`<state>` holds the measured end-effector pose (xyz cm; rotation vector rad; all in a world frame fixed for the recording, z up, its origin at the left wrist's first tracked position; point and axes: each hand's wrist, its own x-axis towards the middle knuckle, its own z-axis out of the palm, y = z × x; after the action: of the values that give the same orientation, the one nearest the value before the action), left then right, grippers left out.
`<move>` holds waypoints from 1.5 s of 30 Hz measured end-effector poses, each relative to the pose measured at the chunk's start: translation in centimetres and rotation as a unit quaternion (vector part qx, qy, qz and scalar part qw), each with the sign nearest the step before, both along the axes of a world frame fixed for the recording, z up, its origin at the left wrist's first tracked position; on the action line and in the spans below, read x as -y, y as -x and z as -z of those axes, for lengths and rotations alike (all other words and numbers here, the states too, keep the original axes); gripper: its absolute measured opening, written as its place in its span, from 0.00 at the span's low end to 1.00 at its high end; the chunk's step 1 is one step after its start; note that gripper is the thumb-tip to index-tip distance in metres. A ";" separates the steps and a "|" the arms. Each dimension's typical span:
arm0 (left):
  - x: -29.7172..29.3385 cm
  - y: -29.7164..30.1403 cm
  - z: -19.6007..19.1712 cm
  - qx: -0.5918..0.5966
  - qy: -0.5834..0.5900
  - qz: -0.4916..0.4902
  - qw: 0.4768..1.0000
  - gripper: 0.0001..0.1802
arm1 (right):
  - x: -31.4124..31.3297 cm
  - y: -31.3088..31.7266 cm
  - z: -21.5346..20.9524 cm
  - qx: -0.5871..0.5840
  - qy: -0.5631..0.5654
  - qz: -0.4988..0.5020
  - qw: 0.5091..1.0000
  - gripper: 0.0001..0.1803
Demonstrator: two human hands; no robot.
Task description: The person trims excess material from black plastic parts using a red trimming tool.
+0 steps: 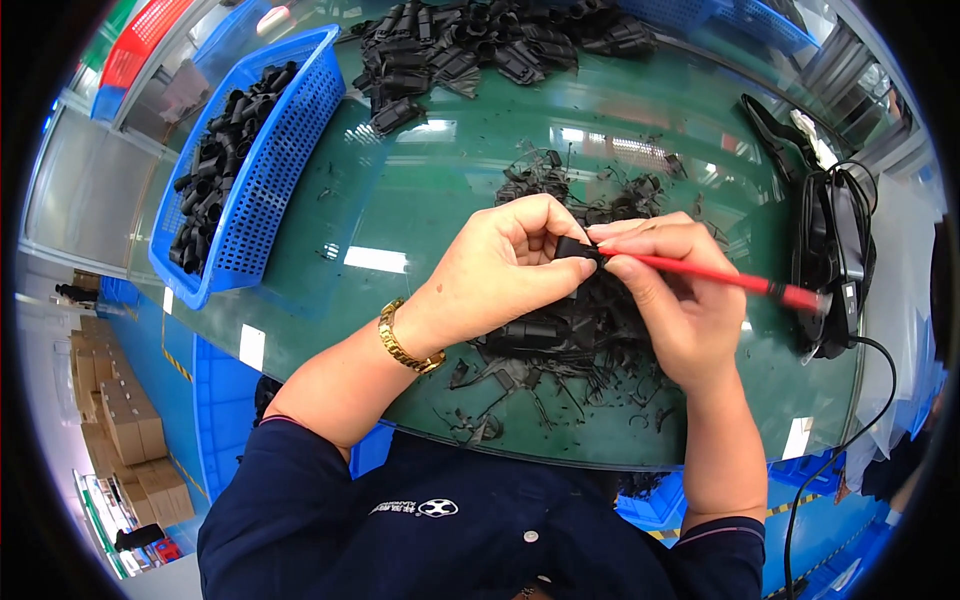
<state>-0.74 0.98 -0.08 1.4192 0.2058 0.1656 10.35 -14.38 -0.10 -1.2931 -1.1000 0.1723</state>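
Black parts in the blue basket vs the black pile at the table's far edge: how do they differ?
The parts in the blue basket are contained, lying in a long narrow heap along its length; the far pile lies loose and spread wide on the green table. The basket sits at the left edge; the pile lies farther off, centre. Both are black plastic pieces, untouched by either hand.

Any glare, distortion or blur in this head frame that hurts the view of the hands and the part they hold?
Head view: bright ceiling-light reflections dot the glossy green table, none on the hands; fisheye bends the blue basket and table edge toward the rim, corners black; left hand, right hand, small black part and red-handled tool are sharp at centre; the part's detail is lost in its blackness.
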 end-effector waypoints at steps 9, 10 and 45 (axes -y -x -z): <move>0.0 -0.1 -0.4 -0.068 -0.005 -0.018 0.997 0.07 | -0.3 0.3 0.7 0.342 -0.014 0.056 0.938 0.11; 0.0 -0.1 -0.8 -0.077 -0.005 -0.005 0.997 0.08 | -0.5 0.3 0.8 0.340 -0.025 0.064 0.938 0.11; 0.1 0.0 -1.0 -0.043 0.029 0.010 0.999 0.07 | 0.4 -0.5 -0.2 -0.067 0.033 0.006 0.997 0.06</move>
<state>-0.74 0.89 0.94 1.3716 0.2645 0.0811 10.81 -14.79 0.10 -1.3274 -0.9788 0.2837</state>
